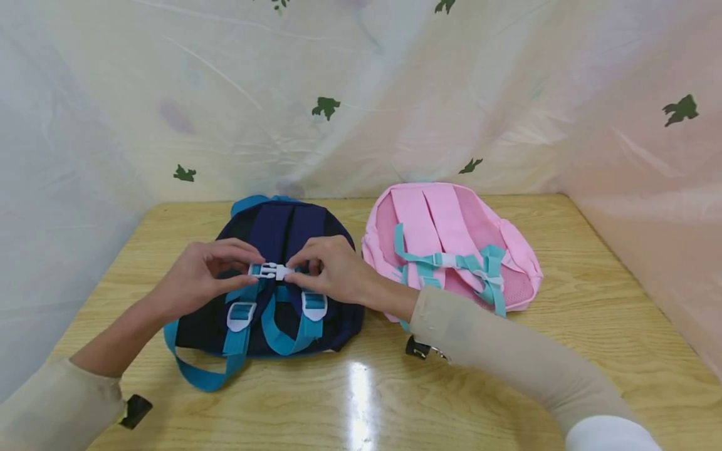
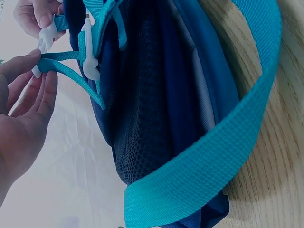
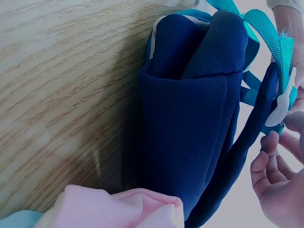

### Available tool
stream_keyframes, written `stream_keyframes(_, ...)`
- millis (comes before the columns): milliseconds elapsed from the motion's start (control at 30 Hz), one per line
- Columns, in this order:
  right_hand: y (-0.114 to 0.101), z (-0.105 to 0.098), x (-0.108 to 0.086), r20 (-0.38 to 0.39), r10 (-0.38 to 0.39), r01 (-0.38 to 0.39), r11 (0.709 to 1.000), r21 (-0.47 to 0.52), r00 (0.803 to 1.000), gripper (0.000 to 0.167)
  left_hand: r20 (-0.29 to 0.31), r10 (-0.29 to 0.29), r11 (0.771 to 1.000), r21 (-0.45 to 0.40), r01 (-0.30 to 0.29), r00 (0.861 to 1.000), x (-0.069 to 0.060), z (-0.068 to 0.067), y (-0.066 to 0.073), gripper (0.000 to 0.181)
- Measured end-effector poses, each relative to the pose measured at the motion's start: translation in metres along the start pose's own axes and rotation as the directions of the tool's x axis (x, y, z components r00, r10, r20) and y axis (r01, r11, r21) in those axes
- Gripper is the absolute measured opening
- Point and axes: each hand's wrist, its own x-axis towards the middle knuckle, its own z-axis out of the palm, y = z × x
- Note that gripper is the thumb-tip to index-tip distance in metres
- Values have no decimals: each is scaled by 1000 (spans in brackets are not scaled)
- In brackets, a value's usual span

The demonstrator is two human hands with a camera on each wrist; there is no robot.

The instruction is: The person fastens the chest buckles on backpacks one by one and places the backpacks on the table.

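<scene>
A dark navy backpack (image 1: pixel 338 313) with blue straps lies on the table, its shoulder-strap side up. Above it, a white side-release buckle (image 1: pixel 273 271) joins the two ends of its chest strap. My left hand (image 1: pixel 194 279) pinches the pronged half between thumb and fingers. From the other side, my right hand (image 1: pixel 333 269) pinches the socket half. The two halves meet in line, with the prongs visible; whether they are fully locked I cannot tell. In the left wrist view, blue webbing (image 2: pixel 71 71) runs from the left fingers to a white strap adjuster (image 2: pixel 89 57).
A pink backpack (image 1: pixel 434 213) with turquoise straps lies to the right, its white chest buckle (image 1: pixel 448 260) joined. Both bags lie on a wooden table (image 1: pixel 451 388). A pale curtain (image 1: pixel 254 125) with dark green leaf shapes hangs behind. A loose blue strap loop (image 1: pixel 205 379) extends toward the front.
</scene>
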Motion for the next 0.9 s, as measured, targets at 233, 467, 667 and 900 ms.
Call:
stream_keyframes(233,0,1,0,2,28,-28,1000,3,1000,13,12,31,1000,-1,-31,999,2,1,-1,25)
stream_keyframes(467,0,2,0,-3,38,-38,999,25,999,14,11,37,999,-18,-37,999,3,4,-2,26)
stream_keyframes(667,0,3,-1,-3,66,-66,997,48,998,17,6,16,999,-35,-16,1000,3,4,-5,25)
stream_keyframes(900,1,3,-2,22,90,-93,981,170,996,18,4,-1,999,-38,1,1000,2,4,-5,25)
